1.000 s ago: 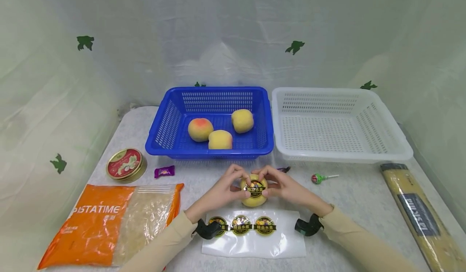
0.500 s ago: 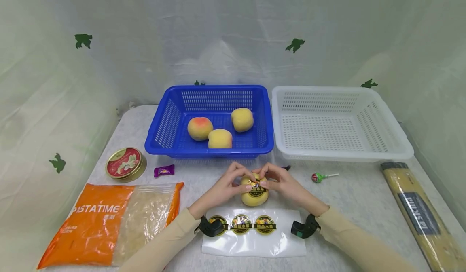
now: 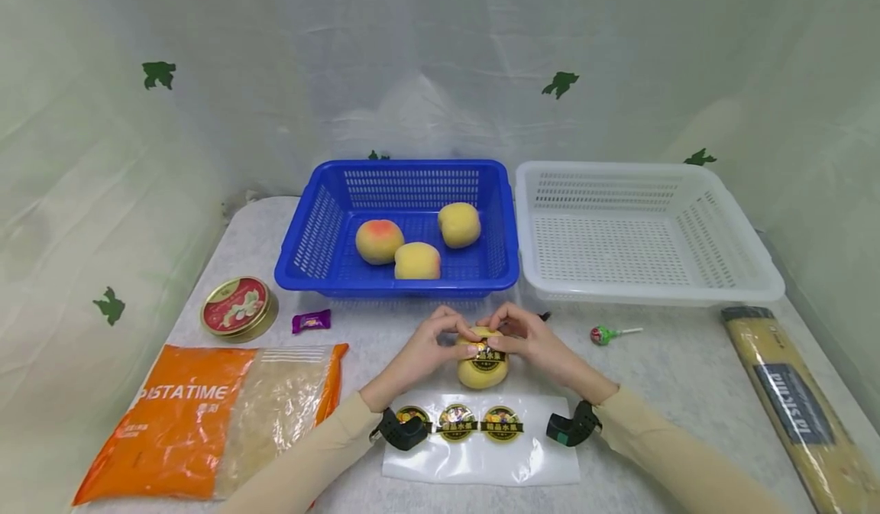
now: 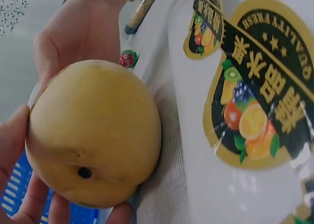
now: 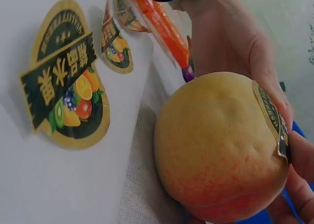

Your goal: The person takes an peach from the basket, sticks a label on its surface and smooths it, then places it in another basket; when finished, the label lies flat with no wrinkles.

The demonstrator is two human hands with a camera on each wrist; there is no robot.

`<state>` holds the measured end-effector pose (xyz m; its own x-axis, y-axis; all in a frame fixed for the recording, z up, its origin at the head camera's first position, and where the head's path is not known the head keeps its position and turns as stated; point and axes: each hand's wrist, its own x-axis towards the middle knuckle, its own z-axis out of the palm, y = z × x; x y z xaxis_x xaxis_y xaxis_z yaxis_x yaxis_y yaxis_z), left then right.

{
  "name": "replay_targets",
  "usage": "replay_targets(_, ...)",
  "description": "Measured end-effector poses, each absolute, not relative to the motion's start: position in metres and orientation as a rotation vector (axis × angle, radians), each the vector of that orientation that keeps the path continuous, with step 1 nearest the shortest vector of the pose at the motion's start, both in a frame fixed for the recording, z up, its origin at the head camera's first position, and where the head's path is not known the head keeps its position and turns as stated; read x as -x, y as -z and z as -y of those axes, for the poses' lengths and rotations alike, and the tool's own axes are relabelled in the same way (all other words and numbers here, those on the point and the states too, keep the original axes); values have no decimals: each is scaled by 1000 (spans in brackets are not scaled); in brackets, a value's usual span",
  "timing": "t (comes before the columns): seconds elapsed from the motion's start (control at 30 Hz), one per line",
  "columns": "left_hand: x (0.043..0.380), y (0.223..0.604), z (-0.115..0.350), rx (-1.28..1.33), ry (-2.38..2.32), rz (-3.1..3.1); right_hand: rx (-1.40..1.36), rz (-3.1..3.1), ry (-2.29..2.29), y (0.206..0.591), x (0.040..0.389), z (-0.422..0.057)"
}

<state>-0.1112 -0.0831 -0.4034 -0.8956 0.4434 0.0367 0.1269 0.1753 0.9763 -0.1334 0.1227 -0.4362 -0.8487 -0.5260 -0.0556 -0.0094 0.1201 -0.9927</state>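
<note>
A yellow peach (image 3: pixel 481 379) sits on the table between both hands. A black and gold fruit label sticker (image 3: pixel 489 358) lies on its upper face; its edge lifts slightly in the right wrist view (image 5: pixel 271 117). My left hand (image 3: pixel 428 352) curls round the peach's left side, thumb on the sticker. From the right, my right hand (image 3: pixel 539 346) grips the peach, its thumb pressing the sticker's upper right edge. The peach's dark stem hole (image 4: pixel 85 172) shows in the left wrist view. Just in front lies a white backing sheet (image 3: pixel 481 468) bearing three like stickers (image 3: pixel 457 424).
Behind stand a blue basket (image 3: pixel 399 286) with three peaches and a white basket (image 3: pixel 653 294). Left are a round tin (image 3: pixel 237 308), a purple candy (image 3: pixel 312 321) and an orange pasta bag (image 3: pixel 186 415). Right lie a lollipop (image 3: pixel 605 335) and a spaghetti pack (image 3: pixel 791 399).
Both thumbs have shifted up over the sticker, uncovering more of its lower part. The right wrist has moved slightly to the left. The peach stays in nearly the same place.
</note>
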Motion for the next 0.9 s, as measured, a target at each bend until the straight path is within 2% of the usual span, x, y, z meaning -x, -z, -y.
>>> replay_targets(0.17,111,400,80,-437,-1813,-2169,388,-1921,1840,434,135,-121)
replay_targets(0.3,110,398,78,-388,-1829,-2170,414,-2006,1762,431,135,-119)
replay_targets(0.57,107,400,81,-541,-1783,-2287,467,-2168,1691,427,133,-113)
replay_targets(0.7,106,416,82,-559,-1736,-2300,538,-2196,1665,412,126,-111)
replay_targets(0.9,107,435,83,-610,-1688,-2324,672,-2039,1637,426,130,-128)
